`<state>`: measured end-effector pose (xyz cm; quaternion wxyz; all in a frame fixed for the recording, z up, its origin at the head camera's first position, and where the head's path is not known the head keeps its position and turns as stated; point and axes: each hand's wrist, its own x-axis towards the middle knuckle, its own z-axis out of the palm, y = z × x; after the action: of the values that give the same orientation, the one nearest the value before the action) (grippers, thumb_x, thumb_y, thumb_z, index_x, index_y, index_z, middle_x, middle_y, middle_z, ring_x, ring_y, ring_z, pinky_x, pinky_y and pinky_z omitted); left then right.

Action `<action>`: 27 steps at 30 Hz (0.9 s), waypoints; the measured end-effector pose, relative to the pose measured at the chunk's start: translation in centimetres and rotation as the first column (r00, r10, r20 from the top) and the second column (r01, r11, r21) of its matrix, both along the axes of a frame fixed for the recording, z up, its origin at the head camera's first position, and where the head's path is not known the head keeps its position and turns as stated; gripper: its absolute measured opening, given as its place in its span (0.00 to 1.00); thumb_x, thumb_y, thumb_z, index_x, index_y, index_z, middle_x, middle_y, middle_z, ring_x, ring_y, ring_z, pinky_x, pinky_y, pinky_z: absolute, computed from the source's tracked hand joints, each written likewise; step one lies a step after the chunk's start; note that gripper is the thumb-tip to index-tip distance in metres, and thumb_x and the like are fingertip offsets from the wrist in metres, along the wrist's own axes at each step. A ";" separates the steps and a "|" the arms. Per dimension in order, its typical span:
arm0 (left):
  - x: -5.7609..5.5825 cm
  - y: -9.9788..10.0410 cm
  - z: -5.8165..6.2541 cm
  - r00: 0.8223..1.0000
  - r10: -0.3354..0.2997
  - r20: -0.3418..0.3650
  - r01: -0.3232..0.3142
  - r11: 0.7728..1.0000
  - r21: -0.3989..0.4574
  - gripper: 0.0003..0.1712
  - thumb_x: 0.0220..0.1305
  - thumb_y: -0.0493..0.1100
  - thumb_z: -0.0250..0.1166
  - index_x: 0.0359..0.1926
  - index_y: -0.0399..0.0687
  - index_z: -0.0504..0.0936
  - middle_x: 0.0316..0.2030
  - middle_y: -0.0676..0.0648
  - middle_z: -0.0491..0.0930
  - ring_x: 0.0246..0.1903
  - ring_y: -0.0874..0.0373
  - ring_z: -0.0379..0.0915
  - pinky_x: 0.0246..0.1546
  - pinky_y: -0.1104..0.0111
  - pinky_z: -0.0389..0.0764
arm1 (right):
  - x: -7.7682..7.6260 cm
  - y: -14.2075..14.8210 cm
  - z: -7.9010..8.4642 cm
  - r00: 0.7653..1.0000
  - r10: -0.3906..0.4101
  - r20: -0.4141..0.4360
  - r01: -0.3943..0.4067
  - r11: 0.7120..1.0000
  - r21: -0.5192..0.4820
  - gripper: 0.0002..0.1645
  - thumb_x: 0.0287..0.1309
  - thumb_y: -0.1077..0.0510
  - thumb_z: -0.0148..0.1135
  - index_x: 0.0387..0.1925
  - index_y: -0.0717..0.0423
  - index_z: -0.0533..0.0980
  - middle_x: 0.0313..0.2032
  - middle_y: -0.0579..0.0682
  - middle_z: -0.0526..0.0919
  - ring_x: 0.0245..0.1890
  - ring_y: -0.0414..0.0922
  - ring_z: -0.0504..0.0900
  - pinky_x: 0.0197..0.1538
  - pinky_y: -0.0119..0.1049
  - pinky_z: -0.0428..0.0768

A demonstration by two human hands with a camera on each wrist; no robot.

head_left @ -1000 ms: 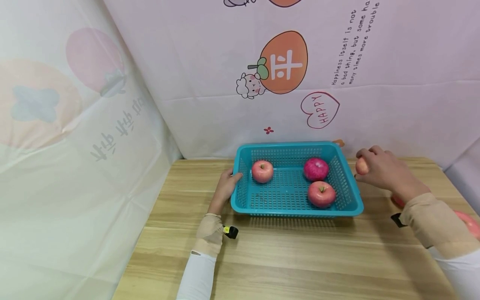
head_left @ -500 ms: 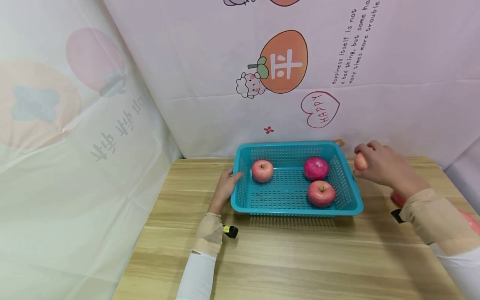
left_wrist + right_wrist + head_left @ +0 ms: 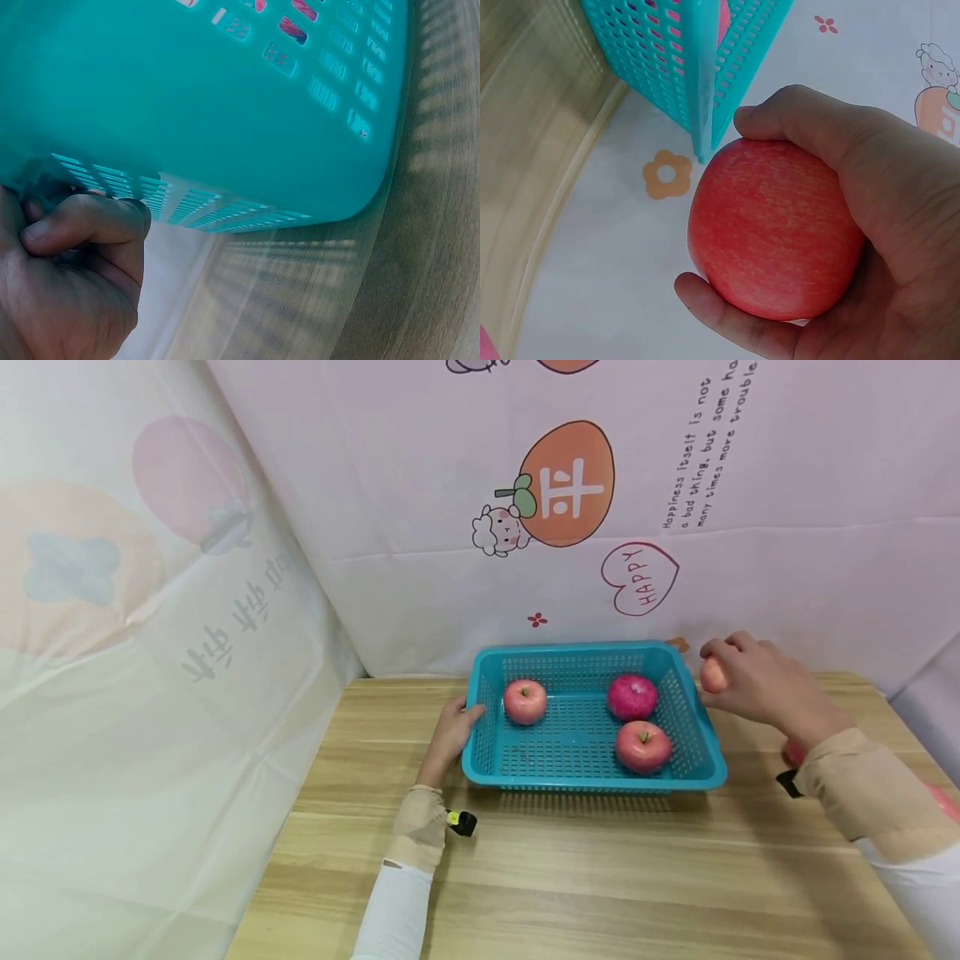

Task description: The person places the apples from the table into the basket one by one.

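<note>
A blue-green plastic basket [image 3: 573,789] stands on the table near the back wall. Inside it lie a pink-red apple [image 3: 525,702] on the left, a magenta round fruit [image 3: 632,697] at the back right and another apple [image 3: 642,747] in front of that one. My left hand [image 3: 450,731] grips the basket's left rim, its fingers curled under the edge in the left wrist view. In my right hand [image 3: 765,687] is a red apple [image 3: 776,229], held between thumb and fingers just outside the basket's right rim.
More red fruit [image 3: 794,752] lies on the wooden table [image 3: 585,877] by my right forearm, which partly covers it. A pink rounded thing [image 3: 943,802] shows behind the right sleeve. A printed white cloth [image 3: 420,610] hangs behind the table.
My right hand has moved slightly left and up with the apple, closer to the basket's right rim. The left hand and the basket have stayed in place.
</note>
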<state>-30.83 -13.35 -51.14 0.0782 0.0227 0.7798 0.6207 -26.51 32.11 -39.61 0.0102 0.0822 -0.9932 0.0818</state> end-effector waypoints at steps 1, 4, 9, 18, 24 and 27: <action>0.0 0.0 0.0 1.000 0.002 0.003 -0.002 1.000 -0.003 0.26 0.80 0.45 0.56 0.70 0.35 0.77 0.58 0.29 0.84 0.52 0.37 0.87 0.49 0.52 0.90 | 0.0 -0.1 0.1 1.000 0.002 0.003 -0.002 1.000 0.000 0.44 0.58 0.42 0.75 0.68 0.60 0.71 0.63 0.71 0.71 0.53 0.72 0.75 0.45 0.71 0.82; 0.0 0.0 0.0 1.000 0.003 0.005 -0.003 1.000 -0.001 0.27 0.79 0.45 0.56 0.70 0.34 0.76 0.59 0.29 0.83 0.52 0.37 0.87 0.50 0.52 0.90 | -0.1 -0.5 0.3 1.000 0.009 0.010 -0.009 1.000 -0.002 0.43 0.58 0.43 0.75 0.68 0.59 0.72 0.63 0.71 0.71 0.54 0.73 0.75 0.46 0.71 0.82; 0.0 0.0 -0.1 1.000 0.000 0.002 0.000 1.000 0.001 0.26 0.80 0.45 0.55 0.70 0.33 0.76 0.58 0.28 0.83 0.52 0.38 0.87 0.50 0.52 0.90 | -0.3 -1.2 0.4 1.000 0.019 0.018 -0.019 1.000 -0.007 0.42 0.57 0.44 0.76 0.67 0.59 0.72 0.63 0.72 0.71 0.54 0.73 0.75 0.46 0.70 0.83; 0.1 0.1 0.0 1.000 -0.013 -0.010 0.013 1.000 0.006 0.26 0.79 0.45 0.55 0.70 0.34 0.77 0.57 0.28 0.84 0.51 0.35 0.87 0.48 0.51 0.90 | -0.7 -2.3 0.3 1.000 0.029 0.002 -0.029 0.999 -0.016 0.43 0.58 0.42 0.75 0.69 0.59 0.73 0.64 0.71 0.71 0.57 0.73 0.74 0.46 0.71 0.82; 0.0 0.0 0.0 1.000 0.000 -0.010 0.000 1.000 -0.004 0.26 0.79 0.44 0.56 0.70 0.36 0.77 0.59 0.29 0.84 0.52 0.36 0.87 0.49 0.51 0.90 | -1.1 -3.1 0.4 0.999 0.046 -0.003 -0.046 0.999 -0.027 0.45 0.57 0.43 0.76 0.71 0.58 0.71 0.65 0.71 0.71 0.57 0.73 0.74 0.44 0.68 0.83; -0.1 0.0 0.0 1.000 0.007 -0.008 -0.007 1.000 -0.010 0.26 0.79 0.44 0.56 0.70 0.37 0.77 0.59 0.30 0.84 0.52 0.37 0.87 0.50 0.52 0.90 | -1.3 -3.6 0.5 0.999 0.051 0.000 -0.051 0.998 -0.032 0.45 0.57 0.43 0.76 0.71 0.58 0.71 0.65 0.70 0.71 0.57 0.72 0.74 0.42 0.68 0.84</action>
<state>-30.90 -13.32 -51.09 0.0730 0.0223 0.7834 0.6168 -27.77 28.55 -39.09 0.0092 0.1073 -0.9893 0.0982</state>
